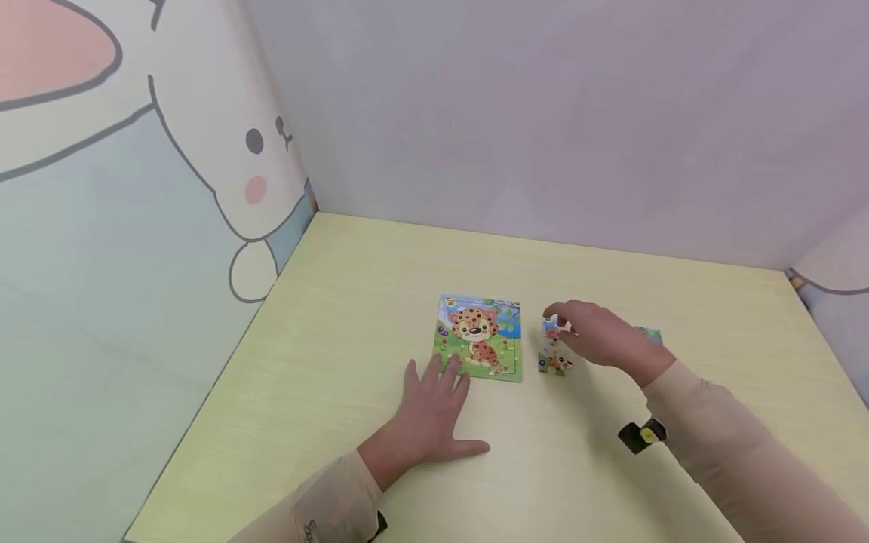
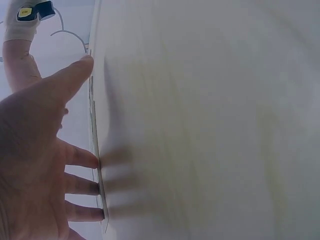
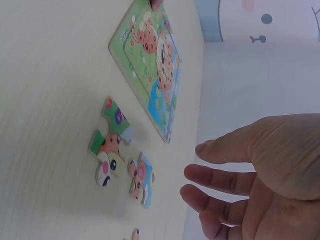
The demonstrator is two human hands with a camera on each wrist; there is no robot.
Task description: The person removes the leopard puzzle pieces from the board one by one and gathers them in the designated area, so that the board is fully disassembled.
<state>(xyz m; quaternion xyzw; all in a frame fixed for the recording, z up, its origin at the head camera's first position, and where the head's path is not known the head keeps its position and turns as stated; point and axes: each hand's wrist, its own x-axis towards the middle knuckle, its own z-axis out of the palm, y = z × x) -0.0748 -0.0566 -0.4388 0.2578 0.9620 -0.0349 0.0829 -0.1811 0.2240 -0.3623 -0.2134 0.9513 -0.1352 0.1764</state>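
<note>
Nearest me, at seven o'clock from the board, the left hand has its fingers spread, gripping nothing, fingertips touching the near edge. That thin rectangular board, printed with a spotted orange cub on green grass under blue sky, lies flat. At its three o'clock, apart from it, lies a flat green-and-purple puzzle piece showing a cub's snout; just beyond is a blue-and-white piece with a pink ear. Over them hangs the right hand, thumb and fingers parted, holding nothing I can see. A green-and-blue printed piece peeks out past its wrist.

I'd worry that a pinch at one piece could knock its close neighbour, or that something so thin could slip off the fingertips. Uneven pressure from the left fingers might skew the board.

The surface is a smooth pale-yellow table. Beyond, a pastel cartoon-animal wall rises at ten o'clock, a plain lavender wall at twelve.
</note>
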